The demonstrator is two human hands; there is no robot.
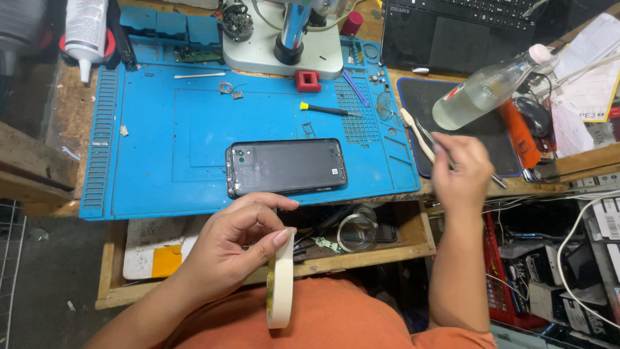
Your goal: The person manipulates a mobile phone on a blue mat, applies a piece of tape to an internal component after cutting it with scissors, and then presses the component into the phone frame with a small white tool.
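- Cream-coloured masking tape roll (280, 279) hangs edge-on over the orange-clad lap, in front of the open wooden drawer (387, 249); left hand (229, 249) has it, thumb and fingers (281, 236) pinching the roll's top rim
- Right hand (460, 169) is up at the tabletop's edge, fingers closed around thin metal tweezers (427, 137); the tips point up-left over the dark mouse pad (452, 123)
- Dark grey smartphone (286, 167) lies flat, back up, on the blue silicone repair mat (148, 142), well apart from both hands
- Yellow-capped small screwdriver (326, 109) rests above the phone; a clear plastic bottle (487, 87) lies tilted on the mouse pad
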